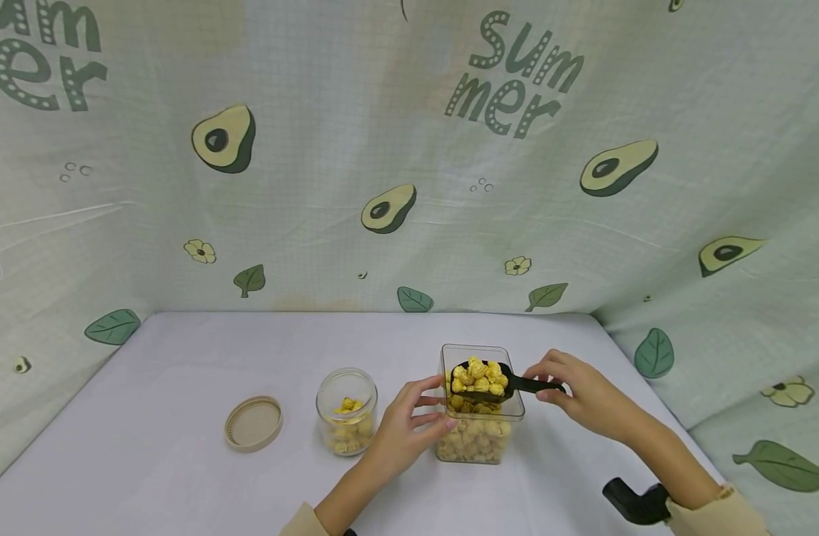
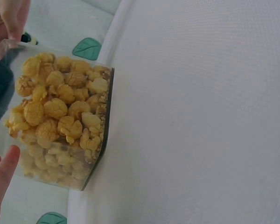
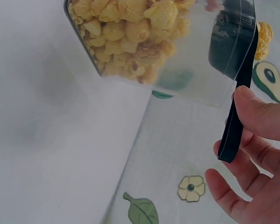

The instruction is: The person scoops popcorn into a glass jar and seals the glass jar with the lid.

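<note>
A black scoop (image 1: 517,383) heaped with yellow popcorn (image 1: 476,376) is level over the mouth of a clear square container (image 1: 483,417). My right hand (image 1: 584,394) pinches its handle between thumb and fingers, as the right wrist view also shows on the handle (image 3: 232,135). The container stands on the table, with popcorn (image 2: 56,107) filling its lower part. Against its left side and near front corner, my left hand (image 1: 409,424) rests with spread, fairly straight fingers; a fingertip (image 2: 11,156) lies at the clear wall in the left wrist view.
Left of the container stands a round clear jar (image 1: 325,398), uncapped, with some popcorn in its lower part. Further left a round beige lid (image 1: 253,424) lies on the white table (image 1: 148,447). A cloth printed with avocados (image 1: 309,149) hangs behind and at the sides.
</note>
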{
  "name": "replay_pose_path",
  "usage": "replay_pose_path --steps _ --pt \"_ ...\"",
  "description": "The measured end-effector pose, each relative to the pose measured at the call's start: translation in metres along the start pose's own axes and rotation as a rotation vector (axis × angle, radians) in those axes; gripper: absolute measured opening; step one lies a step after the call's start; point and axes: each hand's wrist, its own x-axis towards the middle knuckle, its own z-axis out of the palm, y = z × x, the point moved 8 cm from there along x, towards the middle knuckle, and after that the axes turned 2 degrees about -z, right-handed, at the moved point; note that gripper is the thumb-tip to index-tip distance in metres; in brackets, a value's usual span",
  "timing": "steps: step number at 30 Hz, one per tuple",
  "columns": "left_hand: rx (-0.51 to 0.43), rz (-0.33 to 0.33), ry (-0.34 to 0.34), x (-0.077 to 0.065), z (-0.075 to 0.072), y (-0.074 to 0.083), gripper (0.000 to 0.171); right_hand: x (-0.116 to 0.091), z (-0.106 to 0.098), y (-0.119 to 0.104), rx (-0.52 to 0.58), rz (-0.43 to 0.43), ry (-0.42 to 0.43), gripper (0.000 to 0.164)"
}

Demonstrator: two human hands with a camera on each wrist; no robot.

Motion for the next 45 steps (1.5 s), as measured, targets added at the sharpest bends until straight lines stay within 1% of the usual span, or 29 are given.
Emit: replay_pose_path --steps 13,18,24,28,30,33,35,39,40,42,45 --pt "-0.001 -0.010 0.005 0.001 -0.001 -0.002 0.058 0.002 -0.008 -0.003 0.014 -0.008 0.031 0.027" --pt "-0.008 -0.009 0.036 0.000 -0.008 -0.002 0.059 0.003 -0.011 -0.006 0.012 -0.006 0.038 0.028" --pt "-0.022 0.028 0.064 -0.005 -0.021 0.004 0.056 0.004 -0.013 -0.009 0.007 -0.015 0.048 0.028" --pt "-0.018 0.054 0.079 -0.013 -0.034 0.015 0.056 0.005 -0.014 -0.010 0.003 -0.019 0.049 0.027" --pt "-0.008 0.084 0.088 -0.018 -0.042 0.024 0.056 0.005 -0.015 -0.011 0.001 -0.021 0.051 0.027" --pt "0.004 0.156 0.121 -0.026 -0.057 0.039 0.055 0.007 -0.016 -0.013 -0.003 -0.031 0.059 0.028" --pt "0.024 0.230 0.149 -0.032 -0.069 0.049 0.055 0.007 -0.017 -0.014 -0.007 -0.037 0.063 0.028" --pt "0.076 0.344 0.197 -0.042 -0.093 0.062 0.054 0.009 -0.018 -0.018 -0.009 -0.047 0.067 0.028" --pt "0.094 0.357 0.207 -0.045 -0.100 0.063 0.054 0.009 -0.018 -0.019 -0.010 -0.050 0.069 0.028" --pt "0.137 0.357 0.233 -0.049 -0.111 0.063 0.053 0.010 -0.019 -0.021 -0.010 -0.050 0.071 0.028" --pt "0.209 0.333 0.282 -0.055 -0.128 0.059 0.050 0.012 -0.018 -0.023 -0.012 -0.048 0.073 0.028"
